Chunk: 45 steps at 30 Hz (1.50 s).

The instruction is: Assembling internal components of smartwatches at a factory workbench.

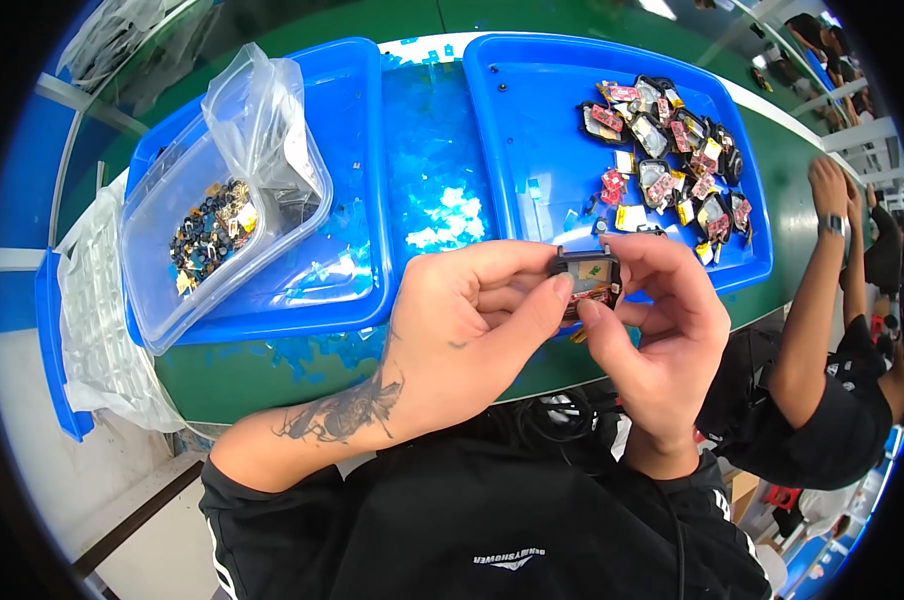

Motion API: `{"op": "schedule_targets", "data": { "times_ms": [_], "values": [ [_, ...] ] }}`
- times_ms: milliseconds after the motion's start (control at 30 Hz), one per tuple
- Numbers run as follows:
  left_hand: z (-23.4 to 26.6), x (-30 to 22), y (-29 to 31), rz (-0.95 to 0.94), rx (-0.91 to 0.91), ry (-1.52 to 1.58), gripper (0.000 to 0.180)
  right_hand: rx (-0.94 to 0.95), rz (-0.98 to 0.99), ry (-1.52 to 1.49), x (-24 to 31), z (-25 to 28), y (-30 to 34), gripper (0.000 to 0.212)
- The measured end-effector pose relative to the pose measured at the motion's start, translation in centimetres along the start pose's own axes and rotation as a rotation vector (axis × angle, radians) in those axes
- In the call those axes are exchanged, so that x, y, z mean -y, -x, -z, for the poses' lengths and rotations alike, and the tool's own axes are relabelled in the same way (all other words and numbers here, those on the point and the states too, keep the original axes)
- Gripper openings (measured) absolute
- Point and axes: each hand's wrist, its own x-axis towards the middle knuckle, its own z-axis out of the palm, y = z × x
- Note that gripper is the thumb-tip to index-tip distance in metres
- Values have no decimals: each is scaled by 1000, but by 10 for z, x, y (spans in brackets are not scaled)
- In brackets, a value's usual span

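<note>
Between my two hands is a small black watch case (594, 262), its inside showing a pale plate and a red circuit board at the lower edge. My left hand (482, 305) grips it from the left, thumb on the near side. On the other side my right hand (664, 315) pinches it with thumb and bent forefinger. Just beyond, the right blue tray (532, 110) holds many similar black cases (652, 135) with red boards and silver-and-yellow battery packs, heaped toward its right side. My fingers hide part of the held case.
At left, another blue tray (357, 110) carries a clear plastic tub (152, 290) of small black and brass parts, with a clear plastic bag (257, 110) over its edge. Blue film scraps (442, 220) litter the green table (232, 380). A co-worker's arm (817, 300) reaches the table at right.
</note>
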Motion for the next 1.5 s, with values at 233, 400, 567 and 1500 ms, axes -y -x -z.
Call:
{"op": "schedule_targets", "data": {
  "times_ms": [233, 400, 567, 1500],
  "values": [
    [2, 1, 2, -39, -26, -116, 26, -4, 49, 57, -1, -5, 0, 40],
    [2, 2, 2, -25, -43, -86, 26, 49, 53, 79, -4, -3, -1, 43],
    [0, -1, -3, 13, -67, 1, 27, 6, 12, 76, -2, -5, -7, 40],
    [-6, -157, 85, -1535, 265, -595, 12, 231, -357, 508, -75, 75, -326, 10]
  ]
}}
